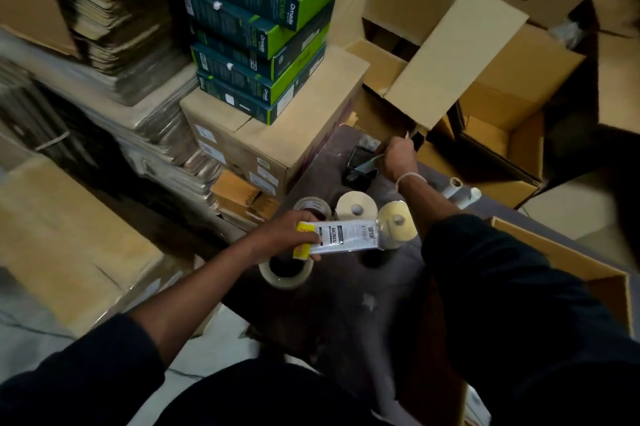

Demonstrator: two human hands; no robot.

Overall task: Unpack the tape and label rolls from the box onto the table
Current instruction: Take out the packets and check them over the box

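Dark sleeves fill the bottom of the frame, both arms reaching up over the dark bench (332,308). At centre, the left hand (284,235) grips a white and yellow packet (341,238), fingers curled round its yellow end, above a clear tape roll (286,274) lying flat on the bench. Just above stand a brown tape roll (313,207) and two cream label rolls (356,207) (398,225), close together. Higher, right of centre, the right hand (398,157) is curled round something pale and thin beside a black object (358,166); what it holds I cannot tell. An open cardboard box (585,273) sits at the right edge. Green boxes (256,45) are stacked at top centre.
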